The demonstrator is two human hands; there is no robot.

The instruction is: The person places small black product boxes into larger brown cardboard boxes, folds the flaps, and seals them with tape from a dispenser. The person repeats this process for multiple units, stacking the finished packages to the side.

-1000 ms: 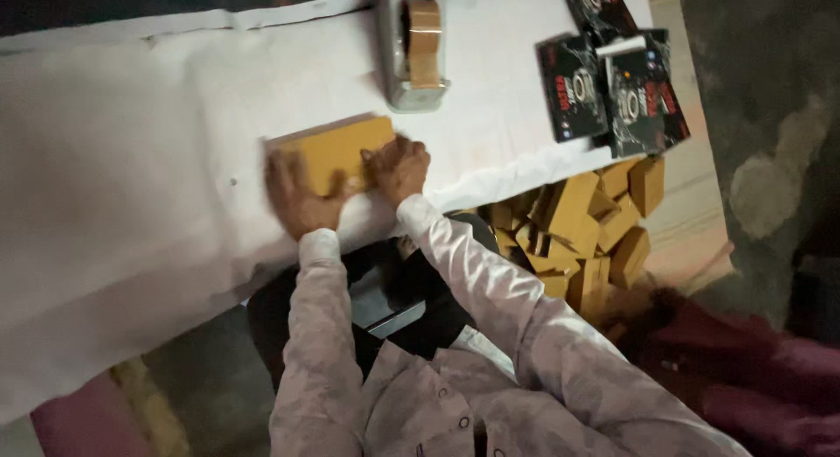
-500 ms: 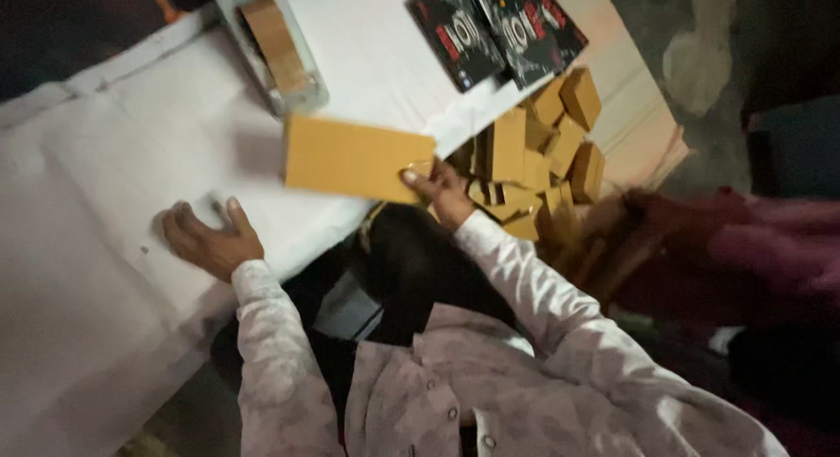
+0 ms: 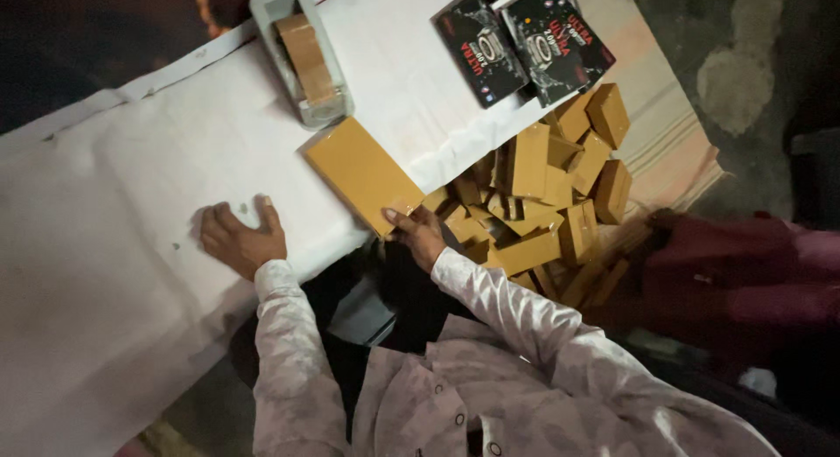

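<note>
Wrapped box (image 3: 363, 172) slid right, left hand (image 3: 242, 238) released

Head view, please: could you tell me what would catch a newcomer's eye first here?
Most likely the flat tan box at the white table's near edge, its corner held by the right hand. Right of it lies a jumbled pile of tan boxes. The left hand rests flat on the table.

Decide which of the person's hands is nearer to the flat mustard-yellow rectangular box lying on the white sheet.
Right. The right hand touches the near corner of the flat mustard-yellow rectangular box. The left hand lies flat on the white sheet, well apart to the box's left.
</note>
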